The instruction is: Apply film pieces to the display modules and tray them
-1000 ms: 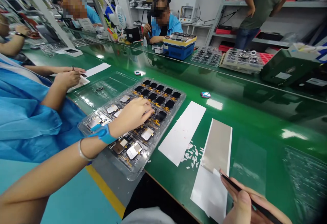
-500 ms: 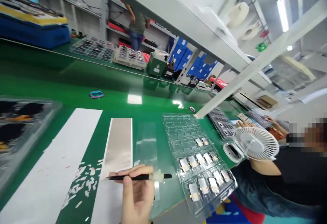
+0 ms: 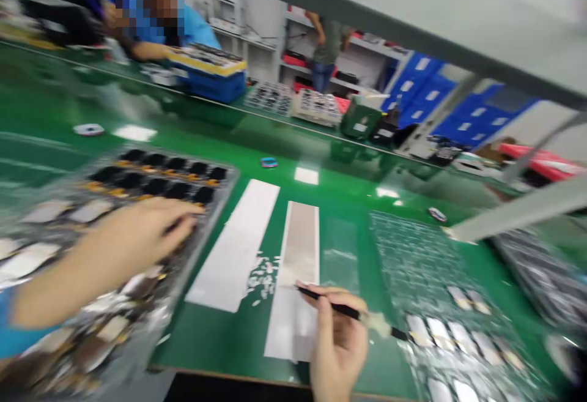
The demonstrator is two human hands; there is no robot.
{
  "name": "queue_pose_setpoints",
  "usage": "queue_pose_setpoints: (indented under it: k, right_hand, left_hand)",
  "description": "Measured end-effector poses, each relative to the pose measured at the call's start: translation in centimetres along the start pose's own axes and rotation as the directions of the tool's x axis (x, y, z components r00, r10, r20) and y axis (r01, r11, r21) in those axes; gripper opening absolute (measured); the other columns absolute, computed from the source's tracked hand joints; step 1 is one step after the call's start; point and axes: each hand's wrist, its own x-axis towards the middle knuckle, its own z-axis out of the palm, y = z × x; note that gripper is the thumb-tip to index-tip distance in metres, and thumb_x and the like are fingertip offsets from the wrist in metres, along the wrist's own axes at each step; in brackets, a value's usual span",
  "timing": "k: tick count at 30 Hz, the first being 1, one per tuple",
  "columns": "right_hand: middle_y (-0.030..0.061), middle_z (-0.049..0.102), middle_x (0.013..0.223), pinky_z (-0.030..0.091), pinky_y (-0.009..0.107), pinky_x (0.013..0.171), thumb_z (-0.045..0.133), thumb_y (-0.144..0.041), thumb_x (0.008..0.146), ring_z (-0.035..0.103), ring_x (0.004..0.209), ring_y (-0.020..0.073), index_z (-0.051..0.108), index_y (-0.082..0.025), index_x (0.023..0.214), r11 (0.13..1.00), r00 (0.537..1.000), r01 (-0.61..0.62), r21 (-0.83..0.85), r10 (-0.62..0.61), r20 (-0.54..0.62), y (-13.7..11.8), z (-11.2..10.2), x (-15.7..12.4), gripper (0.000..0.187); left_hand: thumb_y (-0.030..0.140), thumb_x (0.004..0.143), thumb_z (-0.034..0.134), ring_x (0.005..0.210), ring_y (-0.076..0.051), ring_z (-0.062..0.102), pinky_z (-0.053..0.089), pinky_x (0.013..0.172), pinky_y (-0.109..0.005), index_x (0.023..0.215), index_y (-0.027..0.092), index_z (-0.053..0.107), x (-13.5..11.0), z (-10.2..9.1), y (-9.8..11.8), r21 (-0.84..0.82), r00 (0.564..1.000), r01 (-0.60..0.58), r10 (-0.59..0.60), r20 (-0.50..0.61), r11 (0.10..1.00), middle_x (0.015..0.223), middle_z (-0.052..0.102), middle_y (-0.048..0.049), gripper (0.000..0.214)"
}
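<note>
Item: display modules (image 3: 156, 186), light, fragile, flex tails; take by edges | Place: clear tray (image 3: 230, 175), left, on green bench (image 3: 229, 341) | Left hand (image 3: 132, 246): fingers curled over modules, grip unclear | Right hand (image 3: 339, 335): narrow pinch on black tool (image 3: 332, 306), above foil strip (image 3: 298, 249)

No text, label or number can be read in this blurred view.
</note>
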Motion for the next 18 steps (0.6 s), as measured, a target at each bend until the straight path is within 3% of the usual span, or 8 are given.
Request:
queue_pose_setpoints:
  k: [3,6,9,13,16,18]
  right_hand:
    - [0.0036,0.071,0.088,0.065,0.033,0.074,0.061,-0.012,0.092,0.074,0.082,0.0172,0.057,-0.019,0.094,0.999,1.0,-0.006,0.042,0.007,-0.013,0.3,0.0,0.4,0.008]
    - [0.005,0.071,0.088,0.066,0.036,0.074,0.064,-0.01,0.089,0.074,0.081,0.0185,0.058,-0.017,0.094,0.998,1.0,-0.004,0.063,0.006,-0.024,0.5,-0.3,0.5,0.011]
    - [0.0055,0.071,0.087,0.066,0.037,0.072,0.066,-0.009,0.087,0.074,0.08,0.0193,0.059,-0.017,0.094,0.999,0.999,0.009,0.05,-0.007,-0.047,0.6,-0.4,0.3,0.013]
    - [0.0056,0.07,0.085,0.066,0.036,0.07,0.067,-0.009,0.085,0.073,0.079,0.02,0.059,-0.017,0.094,0.999,0.999,0.019,0.042,-0.016,-0.049,0.6,-0.3,0.3,0.014]
    - [0.0051,0.071,0.084,0.066,0.038,0.069,0.068,-0.011,0.084,0.073,0.077,0.0204,0.058,-0.018,0.093,0.999,0.999,0.017,0.045,-0.014,-0.049,0.4,0.0,0.4,0.014]
    - [0.0047,0.07,0.082,0.065,0.037,0.066,0.069,-0.013,0.084,0.073,0.074,0.0206,0.058,-0.018,0.09,0.999,0.997,0.012,0.03,-0.01,-0.077,0.1,0.3,0.4,0.013]
  left_hand:
    - [0.029,0.093,0.057,0.095,-0.027,0.069,0.054,0.083,-0.037,0.11,0.018,0.069,-0.6,-1.0,1.4,0.06,0.977,-0.019,0.006,0.212,0.998,0.106,0.075,-0.0085,0.023]
    - [0.029,0.087,0.066,0.095,-0.032,0.068,0.053,0.077,-0.038,0.106,0.013,0.069,-0.4,-1.0,3.8,0.125,0.965,-0.014,-0.02,0.262,0.992,0.104,0.072,-0.0139,0.024]
    - [0.025,0.09,0.061,0.09,-0.031,0.067,0.05,0.074,-0.037,0.099,0.014,0.068,-0.2,-1.6,4.5,0.137,0.961,-0.007,-0.031,0.273,0.991,0.099,0.069,-0.013,0.016]
    - [0.021,0.094,0.048,0.081,-0.025,0.067,0.047,0.066,-0.032,0.106,0.015,0.067,1.2,-3.2,1.2,0.132,0.963,0.145,-0.17,0.208,0.981,0.094,0.071,-0.0094,0.023]
    - [0.027,0.092,0.052,0.071,-0.022,0.067,0.044,0.058,-0.029,0.109,0.014,0.067,2.8,-3.6,-2.2,0.136,0.942,0.235,-0.26,0.211,0.962,0.085,0.074,-0.0064,0.026]
    - [0.033,0.091,0.056,0.069,-0.021,0.068,0.044,0.057,-0.027,0.101,0.015,0.07,3.3,-3.4,-3.2,0.131,0.931,0.256,-0.281,0.233,0.958,0.082,0.075,-0.0052,0.025]
